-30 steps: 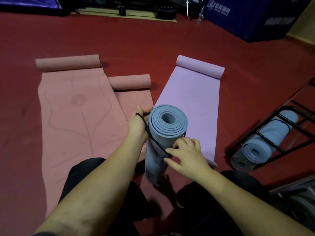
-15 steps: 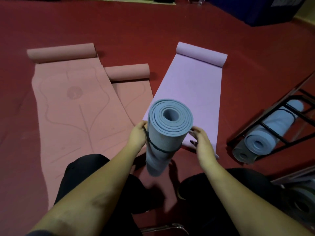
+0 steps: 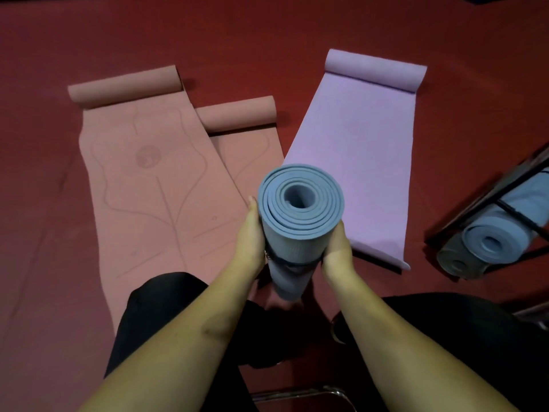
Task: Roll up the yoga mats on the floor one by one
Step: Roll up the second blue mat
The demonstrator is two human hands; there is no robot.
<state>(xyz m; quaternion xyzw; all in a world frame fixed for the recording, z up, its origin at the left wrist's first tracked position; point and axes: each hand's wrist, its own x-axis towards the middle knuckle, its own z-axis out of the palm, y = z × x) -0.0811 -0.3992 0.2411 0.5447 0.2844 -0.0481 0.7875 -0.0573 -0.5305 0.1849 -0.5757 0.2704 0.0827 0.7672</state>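
Both hands, left hand (image 3: 251,233) and right hand (image 3: 337,248), grip the upright rolled blue mat (image 3: 300,221) between them

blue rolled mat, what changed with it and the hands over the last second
The black strap, a second ago stretched slantwise between the hands, now sits as a band around the blue rolled mat. The right hand moved from the mat's front to its right side, so both it and the left hand clasp the upright roll. The two pink mats and the purple mat stayed spread out.
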